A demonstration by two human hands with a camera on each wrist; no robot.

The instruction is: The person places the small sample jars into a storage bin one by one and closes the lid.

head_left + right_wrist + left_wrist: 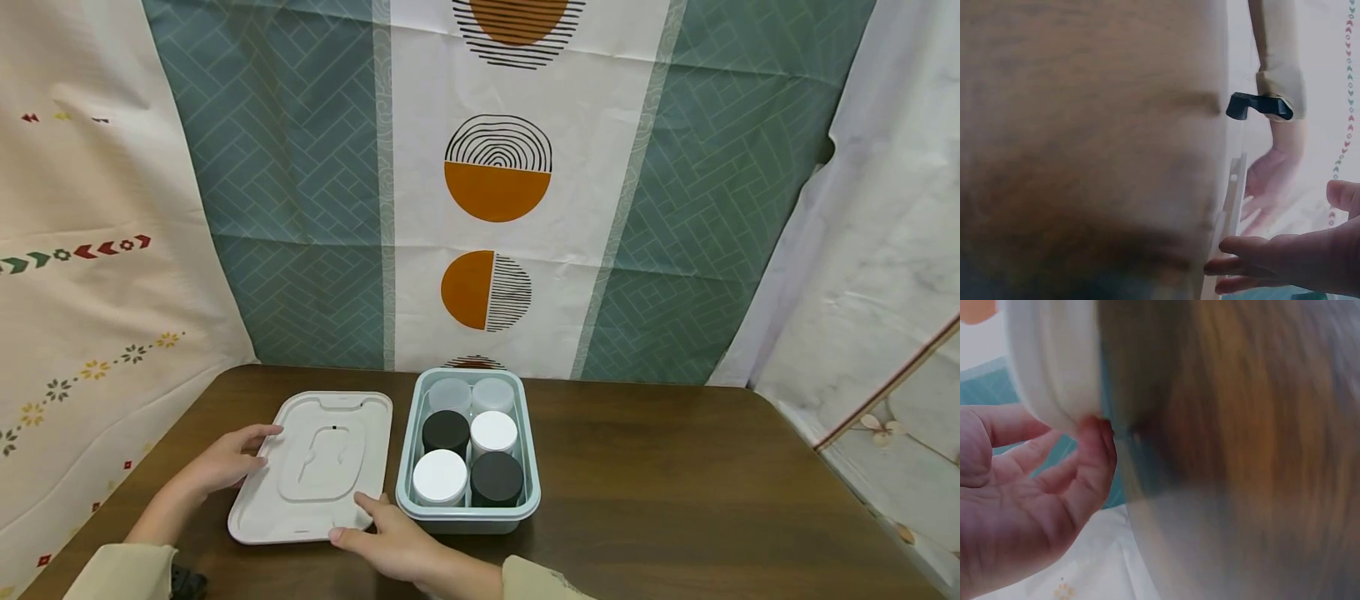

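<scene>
A white rectangular lid [322, 467] with rounded corners and a raised central panel is at the left front of the table in the head view. My left hand [225, 457] pinches its left edge; the left wrist view shows the fingers of that hand [1041, 481] bent against the lid's rim [1060, 362]. At the near right corner, my right hand [393, 537] touches the lid with thumb and finger spread. Seen from the right wrist, the fingers of this hand [1260, 262] are nearly straight at the lid's edge [1232, 194], its thumb apart from them.
Beside the lid stands a pale blue-green box [530, 467] holding several round containers, with white, black and translucent tops, including a black one [497, 479]. The brown table [675, 492] meets a patterned cloth [300, 208] behind it. A black device [1260, 105] is worn on the left wrist.
</scene>
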